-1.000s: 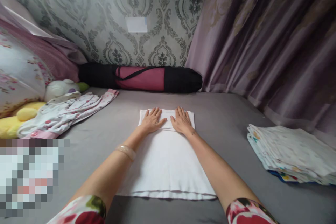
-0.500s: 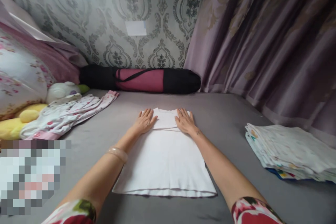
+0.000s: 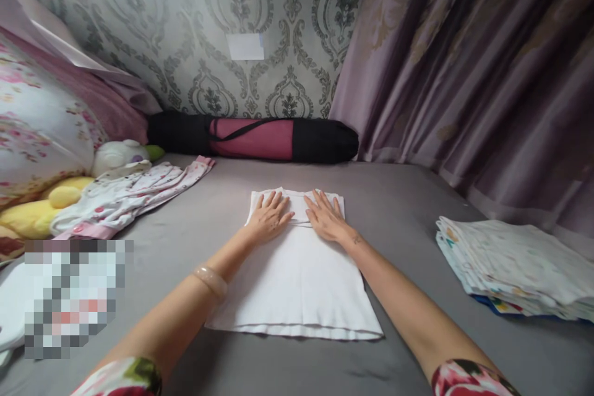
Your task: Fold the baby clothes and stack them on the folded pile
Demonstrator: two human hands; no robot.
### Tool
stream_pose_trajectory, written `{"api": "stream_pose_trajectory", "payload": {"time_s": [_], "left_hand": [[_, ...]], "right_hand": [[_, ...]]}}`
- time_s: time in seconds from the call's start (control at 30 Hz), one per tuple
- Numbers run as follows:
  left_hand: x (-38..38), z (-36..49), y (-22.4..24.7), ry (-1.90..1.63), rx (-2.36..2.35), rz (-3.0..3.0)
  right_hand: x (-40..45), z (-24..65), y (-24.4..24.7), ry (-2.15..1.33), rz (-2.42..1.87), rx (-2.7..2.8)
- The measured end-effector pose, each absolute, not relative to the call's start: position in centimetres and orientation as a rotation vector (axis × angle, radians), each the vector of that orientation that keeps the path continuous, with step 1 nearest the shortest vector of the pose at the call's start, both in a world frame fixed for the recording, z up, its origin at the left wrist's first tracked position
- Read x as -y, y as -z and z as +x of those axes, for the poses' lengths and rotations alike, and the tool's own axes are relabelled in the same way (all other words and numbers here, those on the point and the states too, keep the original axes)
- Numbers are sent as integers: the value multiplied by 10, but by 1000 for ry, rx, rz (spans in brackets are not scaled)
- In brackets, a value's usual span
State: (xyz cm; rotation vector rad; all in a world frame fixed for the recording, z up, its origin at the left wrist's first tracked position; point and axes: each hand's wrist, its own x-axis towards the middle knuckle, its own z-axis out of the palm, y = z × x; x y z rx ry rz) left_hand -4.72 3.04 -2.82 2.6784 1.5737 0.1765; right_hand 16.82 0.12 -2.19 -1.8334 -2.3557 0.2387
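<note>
A white garment (image 3: 301, 284), perhaps a shirt, lies flat in front of me with its folded part at the far end and its hem toward me. My left hand (image 3: 270, 216) rests palm down on the left of the folded part, fingers spread. On the right side of that same part, my right hand (image 3: 326, 216) lies flat with its fingers apart. Neither hand grips the cloth. Parts of the fold are hidden beneath both palms. A pale bangle (image 3: 211, 281) circles my left wrist.
Folded clothes (image 3: 515, 266) are stacked at the right on the grey sheet (image 3: 399, 210). Printed baby clothes (image 3: 134, 195), a yellow plush toy (image 3: 41, 213) and a floral pillow (image 3: 37, 130) lie left. A black and maroon roll bag (image 3: 250, 138) lies along the wall, beside purple curtains (image 3: 417, 62).
Both hands have slid slightly inward over the folded part, closer together, baring its outer corners. The view has shifted a little.
</note>
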Motion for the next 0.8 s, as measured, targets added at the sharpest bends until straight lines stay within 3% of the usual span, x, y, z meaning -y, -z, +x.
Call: {"api": "stream_pose_trajectory", "payload": {"time_s": [0.8], "left_hand": [[0,-60,35,-76,-1282,2751]], "right_hand": [[41,162,18,-381,-1730,2467]]}}
